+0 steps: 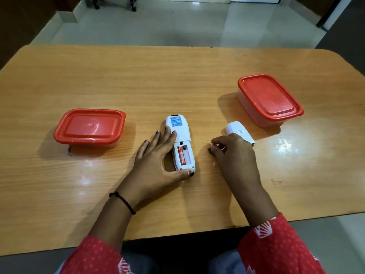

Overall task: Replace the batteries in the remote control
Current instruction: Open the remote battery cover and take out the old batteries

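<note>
Left hand [158, 157]: lies flat on the table [177, 76], fingers straight and a little spread. Your forefinger tip rests on the left edge of the remote [178, 128]; your thumb tip presses against its near end. The remote sits in the crook between the two.

Remote: face down, long axis running away from your thumb. Battery bay open, just right of your forefinger knuckle. One orange battery [182, 155] sits in the slot nearer your fingers; the slot beside it shows bare white.

Right hand [235, 155]: knuckles up, fingers curled under, thumb and forefinger tips close together and low over the table. Cannot tell whether they pinch anything. These fingertips are apart from the remote, to its right.

Battery cover [238, 131]: white, lying on the table just beyond your right knuckles, partly hidden by them.

Red-lidded box [89, 127]: well left of your left fingertips, lid on. A second box [269, 97], also with a red lid on, sits beyond the cover, far right.

Black thread band [122, 201] on your left wrist.
</note>
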The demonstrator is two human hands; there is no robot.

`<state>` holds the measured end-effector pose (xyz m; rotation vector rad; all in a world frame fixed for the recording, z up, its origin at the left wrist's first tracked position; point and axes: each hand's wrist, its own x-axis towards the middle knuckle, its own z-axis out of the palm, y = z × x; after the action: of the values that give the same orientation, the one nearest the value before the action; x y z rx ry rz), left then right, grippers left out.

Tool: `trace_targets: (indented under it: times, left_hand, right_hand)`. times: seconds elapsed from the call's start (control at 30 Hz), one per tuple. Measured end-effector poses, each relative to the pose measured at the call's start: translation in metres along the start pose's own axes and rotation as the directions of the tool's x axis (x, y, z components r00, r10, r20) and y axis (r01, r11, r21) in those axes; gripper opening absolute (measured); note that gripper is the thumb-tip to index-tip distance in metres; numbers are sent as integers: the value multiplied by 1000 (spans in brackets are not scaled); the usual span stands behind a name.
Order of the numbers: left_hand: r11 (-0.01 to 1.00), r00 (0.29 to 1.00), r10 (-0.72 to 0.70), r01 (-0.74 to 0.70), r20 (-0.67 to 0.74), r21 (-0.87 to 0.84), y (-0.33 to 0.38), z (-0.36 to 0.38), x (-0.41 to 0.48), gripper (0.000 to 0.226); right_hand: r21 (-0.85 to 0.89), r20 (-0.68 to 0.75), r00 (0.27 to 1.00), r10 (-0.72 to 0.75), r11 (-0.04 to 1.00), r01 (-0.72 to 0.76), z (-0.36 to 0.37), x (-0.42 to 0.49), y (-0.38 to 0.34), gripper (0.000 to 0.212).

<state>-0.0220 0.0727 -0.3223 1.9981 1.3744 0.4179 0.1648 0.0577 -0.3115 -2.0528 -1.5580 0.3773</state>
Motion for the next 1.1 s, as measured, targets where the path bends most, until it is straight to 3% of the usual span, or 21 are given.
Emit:
trace_targets:
  times: [0.13,0.2,0.3,0.5,0.77,0.87,0.97,1.03,1.1]
  left_hand:
    - [1000,1000,3,-3,3,-5,0,-1,0,99]
    - [1000,1000,6,-6,-4,-7,-1,0,2,103]
    - [1000,1000,-10,9,-11,-23,-1,1,4,101]
    - [1000,1000,-5,4,-21,-27,-1,1,5,99]
    - [999,998,-32,31,-49,-20,-2,4,5,106]
    - [999,999,-32,31,-34,-11,0,2,4,104]
    - [1000,999,-16,16,-32,-11,3,0,4,96]
    - [1000,999,-23,23,-47,-4,2,1,4,102]
    - [1000,998,-28,28,-49,-2,0,2,3,105]
  right_hand:
    - [11,-102,981,-162,986,164,0,-4,-11,28]
    - [76,-54,956,-288,954,291,6,-9,-22,27]
    - [54,57,929,-366,930,363,18,-16,-31,27]
    - [22,16,914,-406,914,405,16,-12,-33,18]
    - [-74,158,921,-356,926,370,28,-5,-44,28]
    - [-1,152,925,-348,936,352,26,-6,-48,29]
    - [123,146,902,-406,912,390,19,-14,-53,13]
    - [187,205,888,-412,907,378,15,-21,-53,4]
    - [280,205,899,-386,904,324,9,-25,-49,14]
